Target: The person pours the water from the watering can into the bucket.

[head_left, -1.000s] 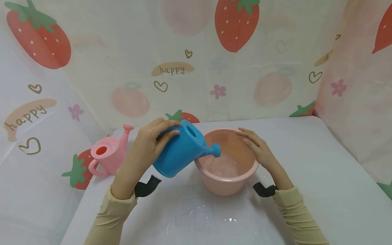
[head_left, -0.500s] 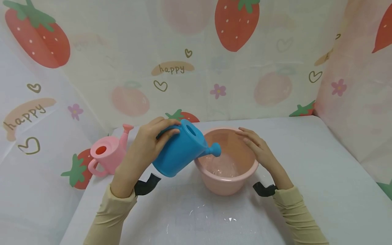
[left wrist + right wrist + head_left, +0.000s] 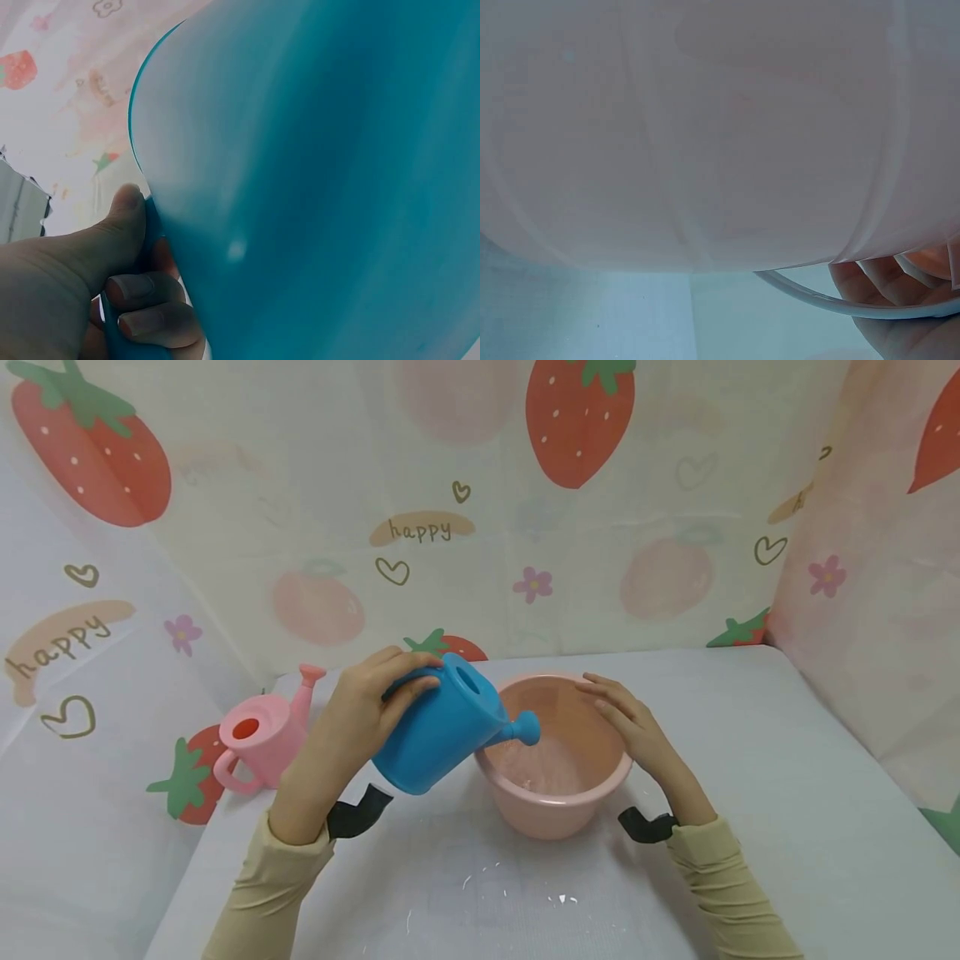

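In the head view, my left hand (image 3: 358,703) grips the handle of a blue watering can (image 3: 442,727), which is held tilted above the table. Its spout head points right, over the left part of a pink basin (image 3: 551,817). A shallow layer of clear water (image 3: 555,768) seems to lie in the basin. My right hand (image 3: 636,724) rests on the basin's right rim with its fingers fairly straight. In the left wrist view, my thumb and curled fingers (image 3: 154,326) hold the can's handle. The basin's outer wall (image 3: 720,135) fills most of the right wrist view.
A pink watering can (image 3: 264,737) stands at the left of the white table (image 3: 757,760), behind my left forearm. Small wet drops (image 3: 562,899) lie on the tabletop in front of the basin. A strawberry-print cloth (image 3: 315,477) hangs behind and at the sides.
Both hands and the blue watering can stay almost where they were. The ripples on the basin's water look different from frame to frame.
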`<move>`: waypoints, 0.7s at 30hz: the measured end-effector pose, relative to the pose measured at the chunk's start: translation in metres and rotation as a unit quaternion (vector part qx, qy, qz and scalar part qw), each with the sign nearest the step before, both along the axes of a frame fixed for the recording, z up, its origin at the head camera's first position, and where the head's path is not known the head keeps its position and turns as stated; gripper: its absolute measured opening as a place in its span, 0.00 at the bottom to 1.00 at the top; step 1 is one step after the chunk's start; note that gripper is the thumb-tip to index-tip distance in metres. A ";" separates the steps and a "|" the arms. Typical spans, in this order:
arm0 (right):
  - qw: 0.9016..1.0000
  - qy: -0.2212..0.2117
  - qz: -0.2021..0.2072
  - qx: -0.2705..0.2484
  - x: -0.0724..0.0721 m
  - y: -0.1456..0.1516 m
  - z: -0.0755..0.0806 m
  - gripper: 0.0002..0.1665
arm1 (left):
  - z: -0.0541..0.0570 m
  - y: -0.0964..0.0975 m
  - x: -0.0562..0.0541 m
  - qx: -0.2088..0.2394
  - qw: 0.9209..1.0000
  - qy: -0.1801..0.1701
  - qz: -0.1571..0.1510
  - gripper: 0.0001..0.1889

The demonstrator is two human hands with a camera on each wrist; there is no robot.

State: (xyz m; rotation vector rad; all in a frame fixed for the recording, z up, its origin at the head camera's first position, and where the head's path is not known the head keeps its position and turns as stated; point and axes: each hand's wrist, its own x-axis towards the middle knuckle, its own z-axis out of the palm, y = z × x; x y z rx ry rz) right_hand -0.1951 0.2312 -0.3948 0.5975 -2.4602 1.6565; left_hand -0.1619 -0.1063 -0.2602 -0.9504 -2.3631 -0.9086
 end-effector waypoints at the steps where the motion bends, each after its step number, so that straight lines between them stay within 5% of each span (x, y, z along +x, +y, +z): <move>1: 1.000 -0.001 0.000 0.000 0.000 0.000 0.000 0.21 | 0.000 0.000 0.000 -0.001 1.000 0.001 0.000 0.13; 21: 1.000 -0.006 -0.004 0.001 -0.001 0.001 -0.002 0.21 | 0.004 0.002 -0.003 -0.012 1.000 -0.006 -0.009 0.14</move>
